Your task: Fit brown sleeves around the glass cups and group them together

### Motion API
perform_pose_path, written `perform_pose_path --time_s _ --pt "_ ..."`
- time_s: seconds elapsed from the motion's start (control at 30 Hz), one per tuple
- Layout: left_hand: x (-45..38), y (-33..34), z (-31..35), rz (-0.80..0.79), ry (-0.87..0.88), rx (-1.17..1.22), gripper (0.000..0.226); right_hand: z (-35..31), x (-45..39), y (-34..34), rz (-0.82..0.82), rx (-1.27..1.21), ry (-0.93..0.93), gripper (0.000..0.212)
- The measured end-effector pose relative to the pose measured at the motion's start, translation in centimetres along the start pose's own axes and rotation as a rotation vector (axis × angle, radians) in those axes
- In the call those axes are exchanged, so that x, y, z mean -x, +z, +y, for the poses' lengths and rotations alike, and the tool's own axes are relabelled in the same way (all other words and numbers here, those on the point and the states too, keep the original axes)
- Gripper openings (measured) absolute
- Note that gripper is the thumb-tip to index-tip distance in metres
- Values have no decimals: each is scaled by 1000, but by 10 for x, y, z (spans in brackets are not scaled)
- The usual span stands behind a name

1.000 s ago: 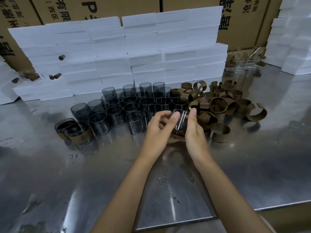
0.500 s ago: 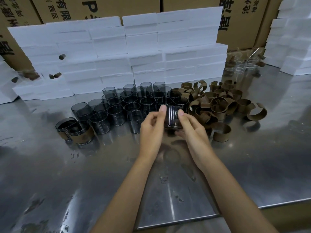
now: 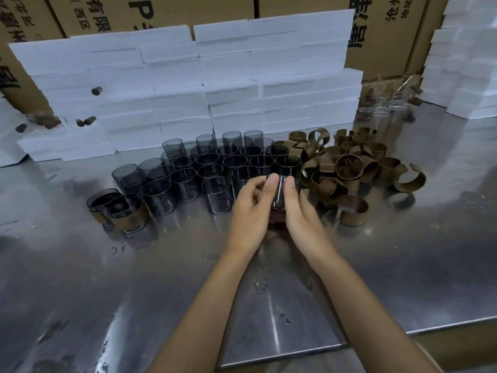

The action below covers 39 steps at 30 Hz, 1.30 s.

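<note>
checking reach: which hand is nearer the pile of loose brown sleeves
Right. The right hand grips the held glass cup just beside the pile of loose brown curled sleeves; the left hand is on the cup's far side.

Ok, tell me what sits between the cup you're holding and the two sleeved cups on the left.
Both hands hold the cup. The front row of bare cups stands alongside the route to the sleeved pair; the bare table nearer you is unobstructed.
</note>
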<state>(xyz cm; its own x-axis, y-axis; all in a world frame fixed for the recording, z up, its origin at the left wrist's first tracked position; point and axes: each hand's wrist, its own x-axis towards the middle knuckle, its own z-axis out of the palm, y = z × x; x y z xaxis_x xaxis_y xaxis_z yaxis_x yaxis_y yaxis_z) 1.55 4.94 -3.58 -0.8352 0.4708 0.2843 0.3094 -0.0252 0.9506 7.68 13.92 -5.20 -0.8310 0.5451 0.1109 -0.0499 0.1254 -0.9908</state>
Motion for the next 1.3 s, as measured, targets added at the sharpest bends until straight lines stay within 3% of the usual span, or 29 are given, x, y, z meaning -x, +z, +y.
perform_pose_path --time_s 0.07,0.2,0.4,0.5,0.6,0.7,0.8,0.93,1.0,1.13,1.3 --pt "-1 0 -3 56 26 17 39 -3 0 2 24 5 0 30" --pt "-7 -2 -13 143 47 -33 15 8 -8 -3 63 -81 6 39" --pt "-9 -5 -14 273 4 -15 19 11 -10 -3 101 -188 33 36" --pt "-5 -5 -7 259 -51 84 29 4 -9 -3 83 -261 49 42" --pt "-5 -5 -4 112 -221 260 45 -3 -5 -4 19 -294 68 69" --pt "-5 -3 1 -4 -361 377 50 -5 -1 -4 -88 -215 73 63" --pt "-6 -3 -2 30 -348 255 48 -4 3 -3 -106 -148 38 53" --pt "-8 -3 -6 145 -180 124 25 -6 4 1 -30 -68 -27 44" --pt "-6 -3 -5 127 -128 136 25 -5 2 2 29 -34 -26 49" --pt "-2 0 -2 10 -75 102 36 2 -4 2 39 -32 52 96" --pt "-3 -1 -3 47 -56 62 29 4 -6 0 89 -211 56 43"
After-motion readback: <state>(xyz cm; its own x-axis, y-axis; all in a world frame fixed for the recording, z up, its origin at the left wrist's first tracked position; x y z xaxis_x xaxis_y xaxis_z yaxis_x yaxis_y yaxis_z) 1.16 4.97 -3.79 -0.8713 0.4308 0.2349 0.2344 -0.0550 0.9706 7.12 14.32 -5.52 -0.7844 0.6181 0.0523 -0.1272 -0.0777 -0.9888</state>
